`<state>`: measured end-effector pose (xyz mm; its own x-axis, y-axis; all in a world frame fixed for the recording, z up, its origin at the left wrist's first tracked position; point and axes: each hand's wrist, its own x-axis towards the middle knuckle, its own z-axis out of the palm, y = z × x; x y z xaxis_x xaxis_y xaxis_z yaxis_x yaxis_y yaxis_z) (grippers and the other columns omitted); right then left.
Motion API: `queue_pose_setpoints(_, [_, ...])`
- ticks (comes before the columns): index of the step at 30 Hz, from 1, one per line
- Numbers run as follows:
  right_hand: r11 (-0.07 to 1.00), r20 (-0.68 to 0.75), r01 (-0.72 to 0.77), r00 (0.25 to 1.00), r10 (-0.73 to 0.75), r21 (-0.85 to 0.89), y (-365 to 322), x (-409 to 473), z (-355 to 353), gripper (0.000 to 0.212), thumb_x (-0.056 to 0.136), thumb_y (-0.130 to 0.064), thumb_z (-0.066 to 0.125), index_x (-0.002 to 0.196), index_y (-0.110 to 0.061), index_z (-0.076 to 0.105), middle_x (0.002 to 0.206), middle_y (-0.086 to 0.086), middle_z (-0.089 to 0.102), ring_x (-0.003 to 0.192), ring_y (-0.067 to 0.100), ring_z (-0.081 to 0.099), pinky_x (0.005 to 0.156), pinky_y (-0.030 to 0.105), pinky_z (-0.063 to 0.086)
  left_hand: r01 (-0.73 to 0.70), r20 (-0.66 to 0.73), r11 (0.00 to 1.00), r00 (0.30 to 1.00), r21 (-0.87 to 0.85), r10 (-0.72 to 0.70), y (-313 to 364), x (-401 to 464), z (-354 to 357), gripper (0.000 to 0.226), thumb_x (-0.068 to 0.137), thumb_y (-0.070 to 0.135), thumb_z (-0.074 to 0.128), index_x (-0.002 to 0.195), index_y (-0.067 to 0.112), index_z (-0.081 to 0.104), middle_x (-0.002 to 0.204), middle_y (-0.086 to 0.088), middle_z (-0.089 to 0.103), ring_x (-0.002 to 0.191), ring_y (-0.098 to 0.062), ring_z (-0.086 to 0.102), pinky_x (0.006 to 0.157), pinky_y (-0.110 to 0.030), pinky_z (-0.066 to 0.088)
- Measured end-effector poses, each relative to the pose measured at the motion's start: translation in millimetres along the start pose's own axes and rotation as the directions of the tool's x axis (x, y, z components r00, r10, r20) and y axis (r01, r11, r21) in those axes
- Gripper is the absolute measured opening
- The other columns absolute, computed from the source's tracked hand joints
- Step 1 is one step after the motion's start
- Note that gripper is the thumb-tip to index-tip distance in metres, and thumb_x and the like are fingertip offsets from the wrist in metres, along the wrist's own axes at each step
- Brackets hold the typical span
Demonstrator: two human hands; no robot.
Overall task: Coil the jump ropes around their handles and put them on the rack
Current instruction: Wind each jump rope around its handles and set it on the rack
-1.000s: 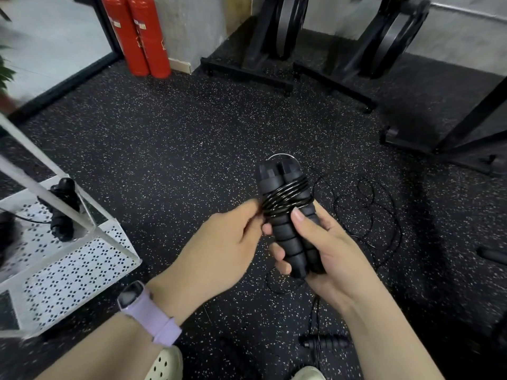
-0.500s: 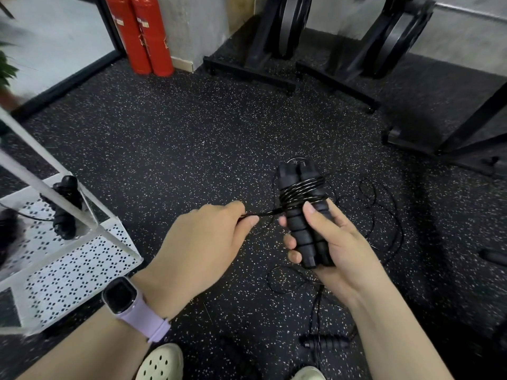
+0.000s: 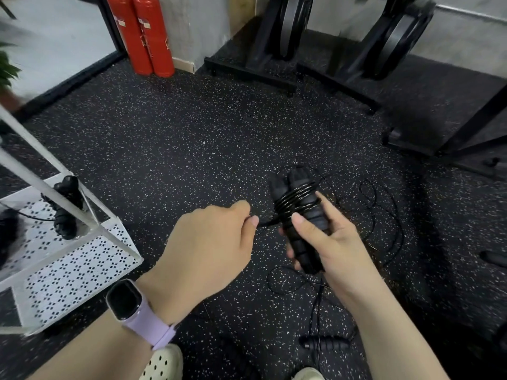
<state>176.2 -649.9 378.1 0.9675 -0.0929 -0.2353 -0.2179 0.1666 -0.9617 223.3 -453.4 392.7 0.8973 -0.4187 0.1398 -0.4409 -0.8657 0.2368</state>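
Two black ribbed foam handles [image 3: 299, 215] sit side by side, tilted a little left of upright, with a thin glossy black cord [image 3: 295, 200] coiled in tight turns around their upper half. A short tail of cord runs off the coils to the left. On the white perforated rack [image 3: 79, 270] at left, another coiled jump rope [image 3: 65, 207] rests. Loose black rope [image 3: 381, 212] loops on the speckled floor behind, and one more black handle [image 3: 326, 345] lies flat down low.

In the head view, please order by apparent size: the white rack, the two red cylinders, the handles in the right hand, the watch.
1. white rack
2. red cylinders
3. handles in the right hand
4. watch, though its nearness to the camera enlarges it
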Motion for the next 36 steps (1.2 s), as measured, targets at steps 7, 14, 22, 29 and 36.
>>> queue_pose_setpoints(7, [0.974,-0.059,-0.08,0.996,0.069,-0.214,8.9,0.9,3.3,0.04,0.097,-0.019,0.071,0.127,-0.044,0.063,0.089,0.012,0.075,0.057,0.028,0.067,0.049,0.035,0.053,-0.009,0.064,0.991,0.998,0.134,0.0,-1.9,-0.4,-1.9,0.056,0.098,0.065,0.037,0.061,0.023,0.042,0.045,0.006,0.045,0.041,-0.007,0.044,0.042,-0.027,0.028])
queue_pose_setpoints(14, [0.774,-0.168,-0.106,0.986,0.0,-0.624,17.5,4.8,-3.8,0.061,0.096,-0.035,0.073,0.144,-0.057,0.042,0.103,-0.017,0.067,0.076,0.01,0.068,0.066,0.028,0.057,0.01,0.043,0.986,0.999,0.169,-0.018,-1.1,1.4,-5.9,0.053,0.1,0.064,0.035,0.068,0.024,0.049,0.053,0.008,0.048,0.047,-0.006,0.047,0.043,-0.026,0.027])
queue_pose_setpoints(22, [0.573,0.287,-0.087,0.798,0.53,-0.815,8.3,-6.4,4.0,0.065,0.081,-0.022,0.088,0.125,-0.06,0.058,0.084,-0.014,0.072,0.056,0.004,0.062,0.052,0.021,0.049,-0.395,0.277,0.918,0.878,-0.044,0.391,-4.7,1.0,-4.3,0.032,0.092,0.067,0.044,0.092,0.038,0.06,0.082,0.022,0.047,0.084,-0.001,0.036,0.084,-0.023,0.028])
queue_pose_setpoints(29, [0.922,0.745,-0.181,0.546,0.384,-0.342,-13.8,-14.5,-12.4,0.047,0.082,-0.01,0.084,0.124,-0.023,0.067,0.095,0.017,0.073,0.067,0.024,0.065,0.055,0.031,0.053,0.213,0.474,0.605,0.824,-0.767,0.311,-7.7,8.5,-23.9,0.028,0.09,0.05,0.071,0.078,0.027,0.06,0.069,0.008,0.063,0.061,-0.005,0.053,0.062,-0.021,0.045])
queue_pose_setpoints(36, [0.938,0.736,-0.253,0.677,-0.003,0.236,-8.8,-8.7,-14.5,0.056,0.086,-0.023,0.084,0.13,-0.011,0.052,0.096,0.023,0.063,0.058,0.02,0.061,0.046,0.025,0.047,0.395,0.42,0.239,0.905,-0.887,0.065,11.5,10.1,0.5,0.018,0.103,0.011,0.054,0.109,-0.004,0.061,0.087,-0.008,0.07,0.078,-0.02,0.064,0.073,-0.037,0.055])
